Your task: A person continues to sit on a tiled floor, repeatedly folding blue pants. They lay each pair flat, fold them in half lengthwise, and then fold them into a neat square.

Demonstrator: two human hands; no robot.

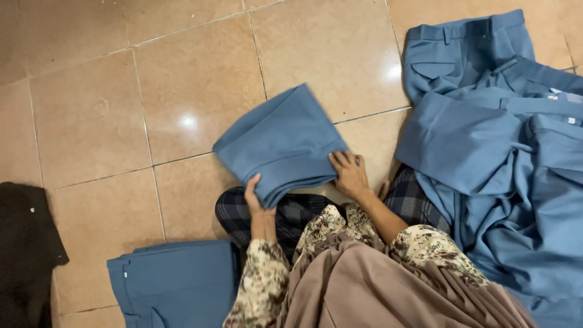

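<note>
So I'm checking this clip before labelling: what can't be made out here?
Head view only:
- Right pile of trousers: cut off by the right edge.
- Folded stack and dark cloth: cut off by the bottom and left edges.
- Left hand: fingers hidden under the folded trousers.
- Right hand: in full view.

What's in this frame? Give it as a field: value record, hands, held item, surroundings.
left hand: grips the near corner of the folded blue trousers
right hand: pressed flat on the same garment's near edge
garment state: folded, lying on the tiled floor
right side: loose pile of blue trousers, unfolded
lower left: folded blue stack
far left: dark garment
</note>
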